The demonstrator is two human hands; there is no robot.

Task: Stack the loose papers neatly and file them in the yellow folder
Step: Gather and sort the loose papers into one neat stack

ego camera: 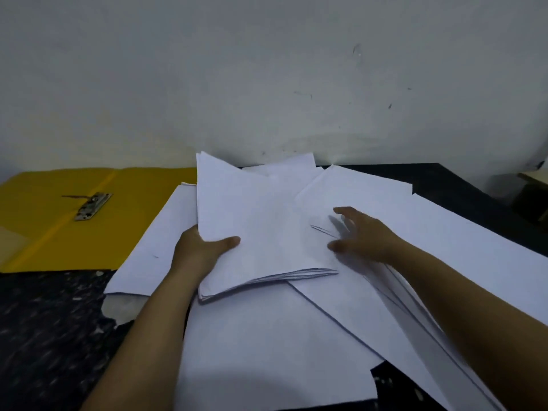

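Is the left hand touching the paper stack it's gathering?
Touching. The head view shows the left hand gripping the paper stack at its left edge, thumb pressed on top and fingers hidden beneath.

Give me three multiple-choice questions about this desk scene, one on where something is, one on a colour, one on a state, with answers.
1. Where does the folder lie relative to the papers?
A. to their left
B. to their right
C. on top of them

2. What colour is the folder?
A. blue
B. yellow
C. red

3. What is the left hand doing?
A. resting on the folder
B. hanging free in the air
C. gripping a bunch of sheets

Answers:
1 A: the folder lies open at the left, beside the loose papers.
2 B: its surface is yellow, with a metal clip on it.
3 C: the left hand pinches the bunch of sheets, thumb on top; the right hand is spread open above the papers.
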